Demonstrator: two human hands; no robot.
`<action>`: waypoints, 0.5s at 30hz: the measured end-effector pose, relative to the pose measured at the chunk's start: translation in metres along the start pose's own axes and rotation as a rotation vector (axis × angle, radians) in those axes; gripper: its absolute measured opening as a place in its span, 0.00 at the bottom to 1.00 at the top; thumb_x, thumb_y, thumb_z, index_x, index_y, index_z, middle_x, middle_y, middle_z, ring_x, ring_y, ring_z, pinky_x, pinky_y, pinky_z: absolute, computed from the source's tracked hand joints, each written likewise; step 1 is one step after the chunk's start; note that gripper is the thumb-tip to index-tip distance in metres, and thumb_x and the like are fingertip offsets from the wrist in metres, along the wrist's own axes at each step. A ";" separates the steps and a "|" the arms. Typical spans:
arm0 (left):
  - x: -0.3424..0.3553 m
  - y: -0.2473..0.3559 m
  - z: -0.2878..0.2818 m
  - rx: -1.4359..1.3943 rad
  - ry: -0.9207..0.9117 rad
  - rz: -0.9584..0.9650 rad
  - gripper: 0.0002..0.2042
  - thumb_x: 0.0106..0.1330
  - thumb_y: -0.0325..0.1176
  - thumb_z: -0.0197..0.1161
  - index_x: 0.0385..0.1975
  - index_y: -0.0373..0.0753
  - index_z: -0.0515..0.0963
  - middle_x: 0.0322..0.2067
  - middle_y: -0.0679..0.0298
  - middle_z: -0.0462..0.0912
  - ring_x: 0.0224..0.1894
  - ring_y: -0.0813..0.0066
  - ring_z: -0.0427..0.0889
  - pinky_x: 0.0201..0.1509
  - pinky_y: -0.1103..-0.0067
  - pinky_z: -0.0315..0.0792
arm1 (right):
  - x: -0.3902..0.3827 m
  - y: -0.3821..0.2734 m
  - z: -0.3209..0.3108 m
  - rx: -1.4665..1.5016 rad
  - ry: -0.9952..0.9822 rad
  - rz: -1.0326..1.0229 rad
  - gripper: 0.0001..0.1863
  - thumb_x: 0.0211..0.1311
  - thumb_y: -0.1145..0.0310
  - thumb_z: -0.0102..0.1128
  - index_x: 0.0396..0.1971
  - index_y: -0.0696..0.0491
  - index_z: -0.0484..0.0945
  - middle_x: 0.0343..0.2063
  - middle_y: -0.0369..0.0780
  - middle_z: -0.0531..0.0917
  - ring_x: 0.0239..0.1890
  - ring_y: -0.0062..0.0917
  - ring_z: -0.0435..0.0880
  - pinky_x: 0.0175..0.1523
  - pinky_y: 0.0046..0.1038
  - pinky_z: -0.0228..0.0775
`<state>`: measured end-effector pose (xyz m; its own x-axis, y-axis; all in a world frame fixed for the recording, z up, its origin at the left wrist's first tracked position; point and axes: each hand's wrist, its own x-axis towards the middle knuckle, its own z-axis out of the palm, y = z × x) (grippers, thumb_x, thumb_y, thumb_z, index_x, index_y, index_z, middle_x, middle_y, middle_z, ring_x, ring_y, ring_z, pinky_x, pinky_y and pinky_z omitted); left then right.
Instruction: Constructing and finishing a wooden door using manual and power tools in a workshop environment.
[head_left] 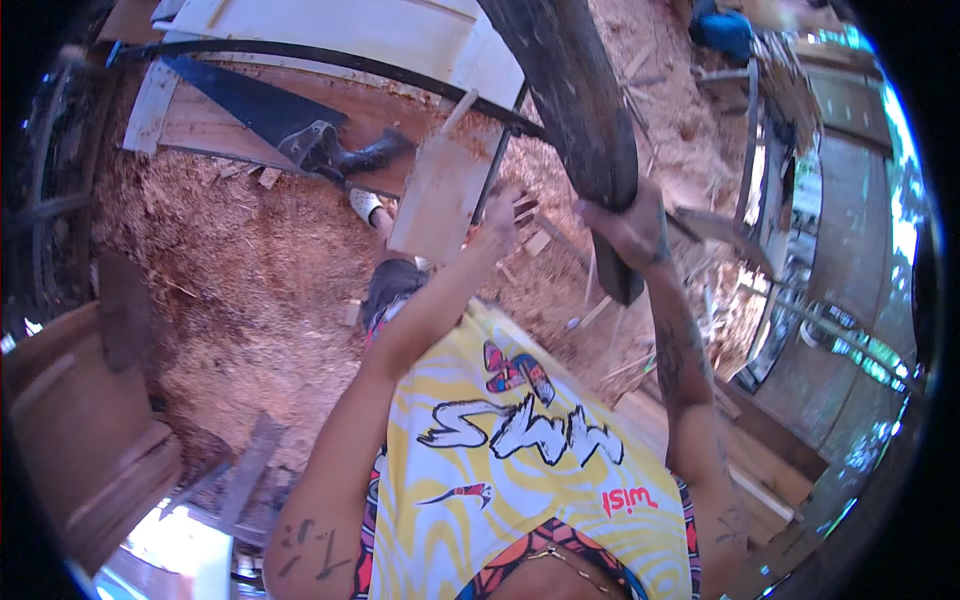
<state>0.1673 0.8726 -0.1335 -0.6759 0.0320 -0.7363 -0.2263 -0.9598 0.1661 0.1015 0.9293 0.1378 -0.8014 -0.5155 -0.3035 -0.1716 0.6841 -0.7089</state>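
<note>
My right hand [632, 228] is wrapped round the lower part of a thick, dark wooden post [575, 90], which slants down from the top edge of the view. The post's lower end shows just below my fingers. My left hand [508, 212] holds nothing and its fingers are apart. It is close to the edge of a pale wooden board [440, 190], and I cannot tell whether it touches it. Farther left, a handsaw [265, 110] with a dark blade and handle lies on a brown wooden panel [215, 135].
A long black bar [330, 62] crosses in front of white panels [350, 25]. Sawdust [250, 260] and wood scraps cover the ground. Brown boards [85, 420] lean at the left; loose planks [760, 470] lie at the lower right. A blue item [725, 35] sits at the far right.
</note>
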 end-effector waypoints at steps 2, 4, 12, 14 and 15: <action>0.025 0.002 -0.011 -0.070 0.101 0.086 0.12 0.74 0.39 0.51 0.50 0.40 0.73 0.47 0.59 0.79 0.44 0.69 0.84 0.44 0.75 0.75 | 0.003 -0.005 0.000 -0.072 -0.023 0.000 0.17 0.48 0.65 0.75 0.33 0.61 0.82 0.26 0.37 0.84 0.30 0.19 0.80 0.38 0.27 0.74; 0.021 -0.001 -0.014 0.013 0.122 0.106 0.12 0.74 0.39 0.52 0.48 0.40 0.74 0.46 0.60 0.80 0.44 0.70 0.84 0.43 0.75 0.75 | 0.003 0.005 -0.006 -0.118 -0.050 0.046 0.17 0.47 0.65 0.75 0.34 0.61 0.82 0.26 0.38 0.84 0.30 0.21 0.81 0.39 0.28 0.74; 0.038 -0.014 -0.004 -0.089 0.110 0.065 0.13 0.78 0.42 0.48 0.53 0.45 0.72 0.47 0.64 0.81 0.43 0.74 0.82 0.39 0.77 0.74 | 0.000 0.033 -0.020 -0.263 -0.175 0.011 0.23 0.42 0.65 0.75 0.37 0.62 0.79 0.28 0.44 0.85 0.31 0.28 0.82 0.41 0.32 0.75; 0.051 -0.010 -0.014 -0.267 -0.022 0.164 0.18 0.78 0.45 0.48 0.62 0.47 0.69 0.59 0.65 0.76 0.56 0.71 0.78 0.55 0.72 0.77 | 0.014 0.023 -0.031 -0.297 -0.237 -0.008 0.23 0.41 0.65 0.76 0.37 0.62 0.79 0.28 0.44 0.85 0.31 0.26 0.82 0.40 0.33 0.75; 0.062 -0.011 -0.019 -0.277 -0.018 0.194 0.18 0.78 0.45 0.48 0.62 0.47 0.69 0.59 0.65 0.76 0.56 0.71 0.78 0.55 0.72 0.77 | 0.026 0.022 -0.036 -0.315 -0.260 -0.025 0.23 0.41 0.65 0.76 0.37 0.62 0.79 0.27 0.44 0.85 0.31 0.26 0.82 0.39 0.33 0.75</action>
<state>0.1412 0.8794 -0.1933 -0.7009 -0.1557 -0.6961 0.1047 -0.9878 0.1154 0.0560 0.9495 0.1369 -0.6297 -0.6199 -0.4682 -0.3890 0.7733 -0.5006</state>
